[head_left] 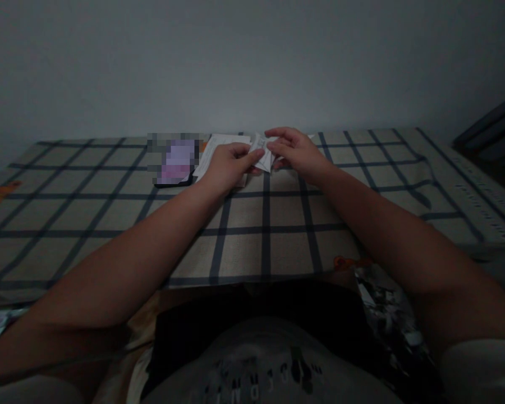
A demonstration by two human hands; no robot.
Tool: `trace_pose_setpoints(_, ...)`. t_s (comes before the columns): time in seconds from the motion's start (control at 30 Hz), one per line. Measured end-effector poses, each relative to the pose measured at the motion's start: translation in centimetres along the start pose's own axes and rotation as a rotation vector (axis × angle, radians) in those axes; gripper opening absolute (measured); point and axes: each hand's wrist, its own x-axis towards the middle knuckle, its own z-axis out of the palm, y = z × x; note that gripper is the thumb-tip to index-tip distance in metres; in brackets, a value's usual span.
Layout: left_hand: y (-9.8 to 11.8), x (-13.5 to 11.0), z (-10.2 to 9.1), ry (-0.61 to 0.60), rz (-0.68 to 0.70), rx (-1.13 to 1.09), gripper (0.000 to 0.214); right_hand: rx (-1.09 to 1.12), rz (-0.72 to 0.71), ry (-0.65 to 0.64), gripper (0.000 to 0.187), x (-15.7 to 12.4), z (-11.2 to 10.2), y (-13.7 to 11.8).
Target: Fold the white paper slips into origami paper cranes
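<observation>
Both my hands meet over a small folded white paper (263, 155) near the far edge of a checked cloth (244, 241). My left hand (227, 167) is curled, with its thumb and fingers pinching the paper's left side. On the paper's right side my right hand (292, 148) pinches it with bent fingers, one finger lying along its top. The paper sits just above the cloth, partly hidden by my fingers.
A flat white sheet (223, 147) lies on the cloth behind my left hand. A dark phone with a lit screen (174, 164) rests to its left. A plain wall rises behind. A dark piece of furniture (492, 140) stands at the far right.
</observation>
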Motion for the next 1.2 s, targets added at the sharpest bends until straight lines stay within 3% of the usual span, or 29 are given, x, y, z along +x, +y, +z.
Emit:
trace_pose_setpoints(0.17,0.1,0.1,0.0,0.037,0.005,-0.015,0.029,-0.060,0.062,-0.054,0.021,-0.1,0.2,-0.3)
trace_pose_setpoints(0.37,-0.2,0.2,0.0,-0.036,-0.013,-0.052,0.026,-0.047,0.020,-0.049,0.021,-0.5,0.3,-1.2)
trace_pose_setpoints(0.57,0.3,0.2,0.1,0.015,-0.008,-0.030,0.027,-0.060,0.100,-0.081,0.024,-0.3,0.6,-0.9)
trace_pose_setpoints(0.73,0.4,0.0,0.1,0.000,-0.049,-0.072,0.025,-0.136,0.026,-0.126,0.016,-0.6,0.5,-1.1)
trace_pose_setpoints(0.83,0.2,-0.1,0.1,-0.014,-0.110,-0.022,0.030,-0.218,-0.007,-0.189,0.024,-0.8,0.4,-1.2)
trace_pose_setpoints(1.03,0.0,-0.1,-0.1,0.030,0.139,0.173,0.041,-0.237,0.014,-0.231,0.040,-1.4,0.9,-1.7)
trace_pose_setpoints(1.2,-0.2,-0.1,-0.3,0.034,0.193,0.221,0.048,-0.344,0.004,-0.308,0.049,-2.0,1.2,-2.8)
